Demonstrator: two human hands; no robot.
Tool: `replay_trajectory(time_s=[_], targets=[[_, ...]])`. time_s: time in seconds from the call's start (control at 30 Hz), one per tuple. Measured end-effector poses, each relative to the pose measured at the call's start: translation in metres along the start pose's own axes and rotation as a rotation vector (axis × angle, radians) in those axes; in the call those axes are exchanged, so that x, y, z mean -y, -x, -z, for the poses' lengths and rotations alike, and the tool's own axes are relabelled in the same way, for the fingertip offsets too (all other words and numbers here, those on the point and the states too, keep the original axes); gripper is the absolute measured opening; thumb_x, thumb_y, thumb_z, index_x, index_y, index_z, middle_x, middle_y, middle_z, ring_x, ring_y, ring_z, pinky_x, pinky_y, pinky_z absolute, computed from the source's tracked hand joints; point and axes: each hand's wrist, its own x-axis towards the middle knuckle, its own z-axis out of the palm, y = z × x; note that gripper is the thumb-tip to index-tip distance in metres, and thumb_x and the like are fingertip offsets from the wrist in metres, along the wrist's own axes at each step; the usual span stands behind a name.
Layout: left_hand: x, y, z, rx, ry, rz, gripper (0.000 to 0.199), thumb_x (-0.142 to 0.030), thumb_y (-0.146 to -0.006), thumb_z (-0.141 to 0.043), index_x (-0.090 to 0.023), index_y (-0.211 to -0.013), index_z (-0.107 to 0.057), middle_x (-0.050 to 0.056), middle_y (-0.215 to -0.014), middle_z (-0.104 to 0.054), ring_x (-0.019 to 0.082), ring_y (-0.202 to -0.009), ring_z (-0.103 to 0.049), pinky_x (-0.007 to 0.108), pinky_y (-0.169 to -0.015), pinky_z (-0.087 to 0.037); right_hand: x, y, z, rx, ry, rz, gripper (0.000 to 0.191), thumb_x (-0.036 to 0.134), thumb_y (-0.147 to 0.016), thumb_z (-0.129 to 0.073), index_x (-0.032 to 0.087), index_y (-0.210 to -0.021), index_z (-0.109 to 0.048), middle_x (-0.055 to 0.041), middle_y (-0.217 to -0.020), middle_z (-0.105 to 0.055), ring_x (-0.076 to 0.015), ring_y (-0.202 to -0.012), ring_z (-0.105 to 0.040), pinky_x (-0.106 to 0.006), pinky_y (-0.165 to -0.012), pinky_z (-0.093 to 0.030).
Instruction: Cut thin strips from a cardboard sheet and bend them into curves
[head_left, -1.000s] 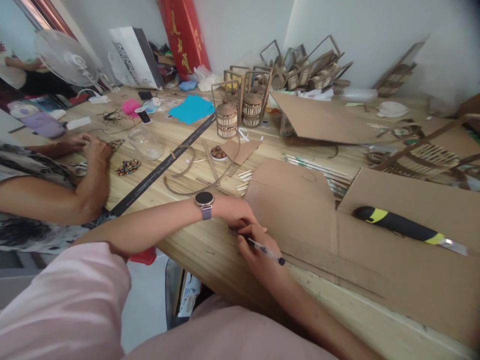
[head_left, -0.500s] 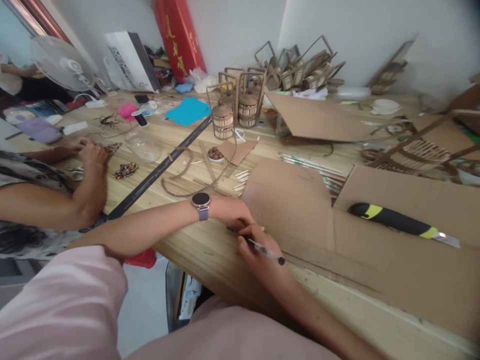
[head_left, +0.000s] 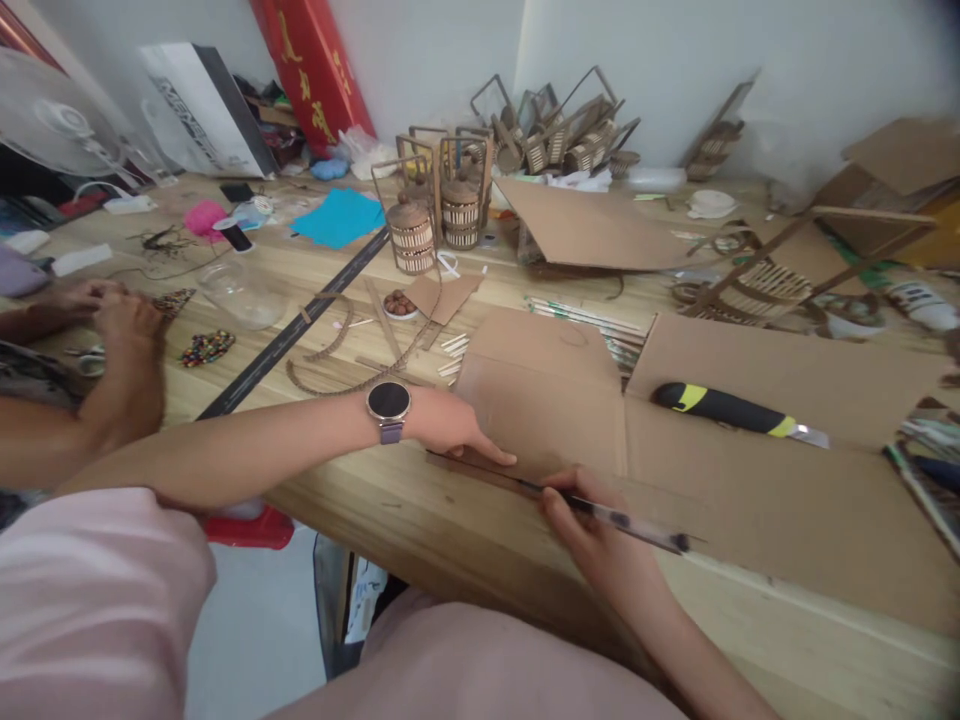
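My left hand (head_left: pixel 454 425), with a watch (head_left: pixel 389 402) on the wrist, lies at the near left edge of a flattened cardboard sheet (head_left: pixel 551 405). Its index finger is stretched out and presses down there; the other fingers are partly hidden. Beneath it a thin brown strip (head_left: pixel 474 470) runs along the sheet's edge. To the right, my right hand (head_left: pixel 589 510) is closed round a pen (head_left: pixel 652 534), whose tip points left toward the strip. A black and yellow utility knife (head_left: pixel 724 408) rests on the cardboard with its blade out.
Small woven baskets (head_left: pixel 411 240) stand farther back, near a bowl of brown beads (head_left: pixel 400 304). A glass jar (head_left: pixel 244 292) and colourful beads (head_left: pixel 208 347) lie on the left, beside a co-worker's hands (head_left: pixel 124 315). A larger basket frame (head_left: pixel 772 285) stands at the right.
My right hand has moved right along the cardboard edge with the pen, away from my left hand. My left index finger now shows stretched out. The view has shifted rightward.
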Motion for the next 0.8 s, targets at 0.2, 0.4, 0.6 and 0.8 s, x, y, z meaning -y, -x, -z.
replay_trajectory(time_s=[0.2, 0.4, 0.6, 0.8], targets=[[-0.024, -0.009, 0.013, 0.021, -0.132, -0.007, 0.086, 0.005, -0.079, -0.051, -0.055, -0.140, -0.043, -0.003, -0.056, -0.057, 0.015, -0.045, -0.043, 0.024, -0.055, -0.030, -0.034, 0.021, 0.055, -0.119, 0.137, -0.099, 0.031, 0.052, -0.081, -0.052, 0.026, -0.067, -0.062, -0.0019, -0.060, -0.066, -0.0199, -0.056, -0.062, -0.029, -0.050, -0.047], [-0.034, -0.033, 0.016, -0.071, -0.033, -0.049, 0.071, -0.002, -0.081, -0.060, -0.055, -0.128, -0.057, -0.003, -0.056, -0.058, 0.016, -0.051, -0.050, 0.026, -0.063, -0.036, -0.049, 0.038, 0.078, -0.194, 0.160, -0.122, 0.028, 0.049, -0.081, -0.054, 0.027, -0.071, -0.066, -0.0021, -0.066, -0.069, -0.0205, -0.063, -0.066, -0.027, -0.051, -0.050], [-0.037, -0.043, 0.026, -0.050, -0.022, -0.097, 0.064, -0.012, -0.083, -0.064, -0.052, -0.132, -0.056, -0.005, -0.049, -0.048, 0.015, -0.047, -0.043, 0.026, -0.061, -0.034, -0.017, 0.036, 0.033, -0.013, 0.006, -0.092, 0.023, 0.045, -0.084, -0.058, 0.028, -0.093, -0.070, -0.0011, -0.079, -0.075, -0.0194, -0.066, -0.069, -0.026, -0.052, -0.053], [-0.036, -0.041, 0.025, -0.063, -0.129, -0.143, 0.047, -0.020, -0.088, -0.060, -0.046, -0.127, -0.061, -0.004, -0.051, -0.049, 0.015, -0.050, -0.044, 0.025, -0.057, -0.030, 0.006, 0.015, -0.013, 0.007, -0.071, 0.079, 0.011, 0.030, -0.082, -0.055, 0.028, -0.090, -0.063, -0.0025, -0.083, -0.075, -0.0196, -0.071, -0.071, -0.030, -0.061, -0.055]])
